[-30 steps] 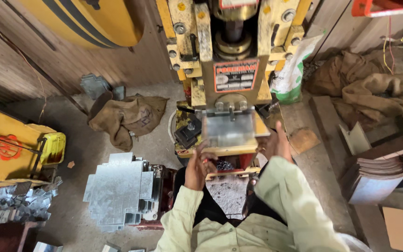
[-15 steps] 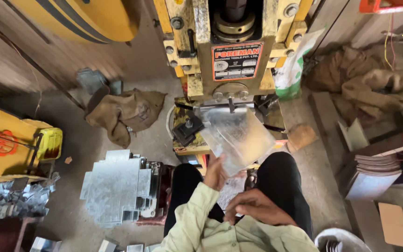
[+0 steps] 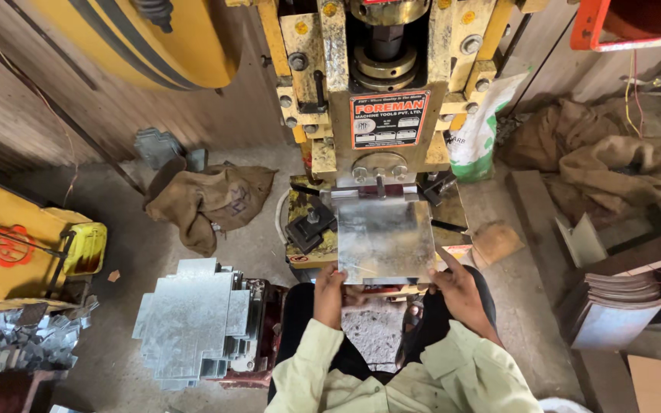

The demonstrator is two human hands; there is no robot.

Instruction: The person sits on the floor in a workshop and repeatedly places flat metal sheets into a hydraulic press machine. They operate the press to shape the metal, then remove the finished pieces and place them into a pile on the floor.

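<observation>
1. Flat square galvanised steel sheet (image 3: 385, 237) lies on the press bed, both hands grasping its near edge: left hand (image 3: 329, 294), right hand (image 3: 459, 287).
2. Positioning step, seemingly; next comes squaring it under the yellow power press (image 3: 380, 92).
3. Stacked notched sheets (image 3: 193, 325) wait left.

Concrete floor (image 3: 128, 252): burlap sack (image 3: 208, 200) near wall, metal sheet stack (image 3: 193, 325) beside person, scrap pile (image 3: 9, 348) at left.

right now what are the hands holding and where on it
Both hold one flat metal sheet on the yellow press: left hand at its near-left corner, right hand at its near-right corner.
</observation>
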